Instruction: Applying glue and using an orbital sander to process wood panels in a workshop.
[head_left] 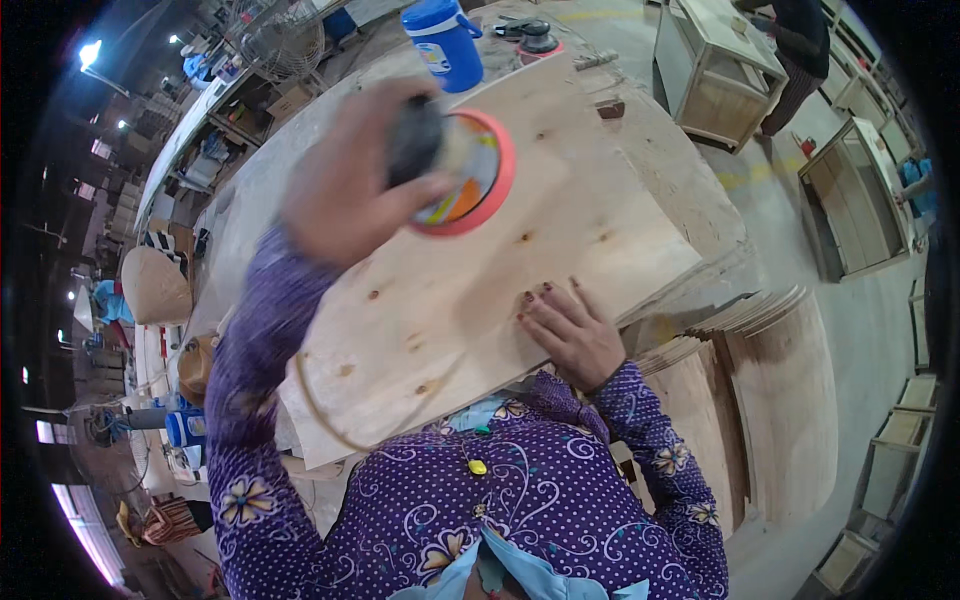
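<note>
My left hand (350, 175), smeared by motion, grips a round sander (465, 170) with a black top and a pink-red pad rim. The sander is tilted on its side over the far left part of a pale plywood panel (470, 330); whether its pad touches the wood I cannot tell. Fingers stretched out, my right hand (572, 335) lies flat on the panel near its right front edge. Dark knots dot the panel's face. A tan hose (312, 400) curves across its near left corner.
A dusty worktable (700, 205) bears the panel, a blue jug (445, 50) and a second sander (538, 42). Stacked curved wood sheets (780, 400) stand at the right. Wooden cabinets (720, 75) and another person (795, 50) are at the far right.
</note>
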